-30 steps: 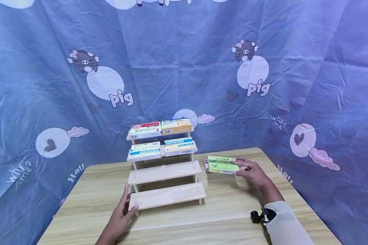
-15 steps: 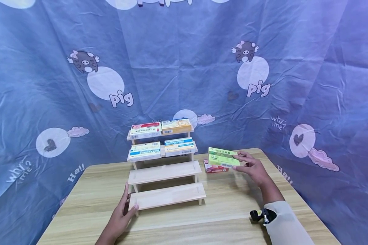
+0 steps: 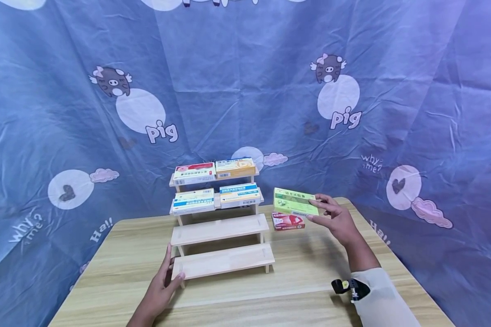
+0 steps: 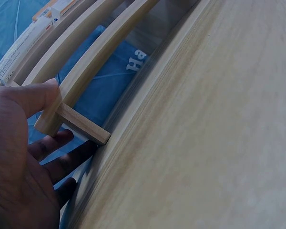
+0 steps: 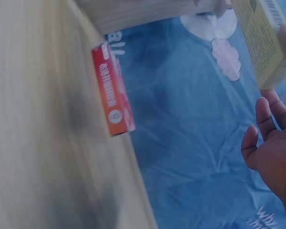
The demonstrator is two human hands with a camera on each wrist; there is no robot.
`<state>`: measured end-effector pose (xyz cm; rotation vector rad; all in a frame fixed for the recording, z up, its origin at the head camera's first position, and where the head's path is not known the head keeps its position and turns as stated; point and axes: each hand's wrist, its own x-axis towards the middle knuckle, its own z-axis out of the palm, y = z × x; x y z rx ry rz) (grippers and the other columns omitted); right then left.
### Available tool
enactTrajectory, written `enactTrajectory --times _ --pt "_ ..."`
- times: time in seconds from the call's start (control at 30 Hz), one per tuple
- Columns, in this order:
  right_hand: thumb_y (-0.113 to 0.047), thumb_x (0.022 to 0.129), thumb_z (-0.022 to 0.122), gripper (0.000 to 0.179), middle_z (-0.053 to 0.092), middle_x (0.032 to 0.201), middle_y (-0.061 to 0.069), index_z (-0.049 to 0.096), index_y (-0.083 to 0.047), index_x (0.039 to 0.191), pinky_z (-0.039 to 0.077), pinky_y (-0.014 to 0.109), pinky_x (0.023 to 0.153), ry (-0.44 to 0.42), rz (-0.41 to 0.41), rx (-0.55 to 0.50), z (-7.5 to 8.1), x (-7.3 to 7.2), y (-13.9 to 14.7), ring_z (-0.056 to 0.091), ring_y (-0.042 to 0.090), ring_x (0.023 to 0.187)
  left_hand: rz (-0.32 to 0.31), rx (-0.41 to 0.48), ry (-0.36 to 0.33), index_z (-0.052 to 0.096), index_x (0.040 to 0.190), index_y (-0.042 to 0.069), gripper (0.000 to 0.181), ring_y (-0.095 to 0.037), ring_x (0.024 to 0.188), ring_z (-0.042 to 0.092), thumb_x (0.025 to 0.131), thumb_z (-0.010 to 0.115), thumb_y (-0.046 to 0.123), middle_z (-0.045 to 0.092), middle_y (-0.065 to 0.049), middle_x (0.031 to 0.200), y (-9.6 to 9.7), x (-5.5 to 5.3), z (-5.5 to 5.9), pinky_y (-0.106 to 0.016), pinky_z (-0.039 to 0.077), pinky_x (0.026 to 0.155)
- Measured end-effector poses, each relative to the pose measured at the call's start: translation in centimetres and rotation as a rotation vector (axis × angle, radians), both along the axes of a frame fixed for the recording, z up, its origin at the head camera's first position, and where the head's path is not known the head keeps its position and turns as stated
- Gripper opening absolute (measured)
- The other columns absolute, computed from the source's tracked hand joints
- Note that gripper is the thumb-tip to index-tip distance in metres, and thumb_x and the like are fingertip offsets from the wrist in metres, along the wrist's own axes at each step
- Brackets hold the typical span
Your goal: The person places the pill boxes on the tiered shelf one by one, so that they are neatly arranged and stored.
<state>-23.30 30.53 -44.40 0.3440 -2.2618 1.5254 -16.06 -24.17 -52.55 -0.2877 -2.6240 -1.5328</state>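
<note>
My right hand point(image 3: 338, 221) pinches the right end of a green medicine box point(image 3: 295, 202), held in the air above the table. Below it, a red medicine box point(image 3: 288, 221) lies on the tabletop, its top edge partly covered. In the right wrist view the green box point(image 5: 261, 40) shows its side, with the thumb on it. My left hand point(image 3: 162, 284) holds the left end of the lowest step of a wooden tiered rack point(image 3: 225, 262). The left wrist view has the thumb on top of that step and the fingers point(image 4: 69, 162) under it.
On the rack's top tier sit a red-and-white box point(image 3: 194, 173) and an orange box point(image 3: 235, 168). The tier below bears two blue-and-white boxes, a left one point(image 3: 193, 202) and a right one point(image 3: 239, 195). A blue patterned cloth point(image 3: 237, 100) hangs behind the wooden table point(image 3: 245, 304).
My right hand has raised the green box off the red one and shifted it slightly left, so the red box now shows. The left hand stays on the rack.
</note>
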Motion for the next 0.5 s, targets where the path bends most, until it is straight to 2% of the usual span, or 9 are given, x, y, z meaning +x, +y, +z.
enactTrajectory --times 0.17,0.3,0.5 --pt "-0.006 0.092 0.086 0.05 0.059 0.153 0.018 0.073 -0.001 0.14 0.039 0.031 0.089 0.04 -0.017 0.037 1.2 0.6 -0.9 0.048 -0.002 0.125 0.005 -0.008 -0.01 -0.001 0.178 0.025 0.096 -0.049 0.148 0.054 0.11 0.067 0.025 0.045 -0.035 0.166 -0.1 0.0 0.0 -0.016 0.043 0.11" --pt "-0.005 0.091 0.087 0.049 0.06 0.152 0.017 0.074 -0.002 0.139 0.039 0.035 0.091 0.067 -0.021 0.036 1.9 1.0 -1.7 0.048 0.003 0.129 -0.001 -0.01 -0.007 -0.001 0.178 0.026 0.095 -0.05 0.149 0.053 0.111 0.067 0.026 0.045 -0.035 0.166 0.0 -0.1 0.0 -0.015 0.042 0.11" --pt "0.0 0.09 0.086 0.049 0.061 0.152 0.021 0.074 0.0 0.138 0.039 0.027 0.09 0.133 -0.007 0.019 2.6 1.3 -3.3 0.05 0.01 0.132 0.001 -0.018 0.009 -0.001 0.178 0.027 0.095 -0.05 0.149 0.053 0.111 0.067 0.026 0.044 -0.036 0.166 0.0 -0.2 -0.2 -0.015 0.043 0.11"
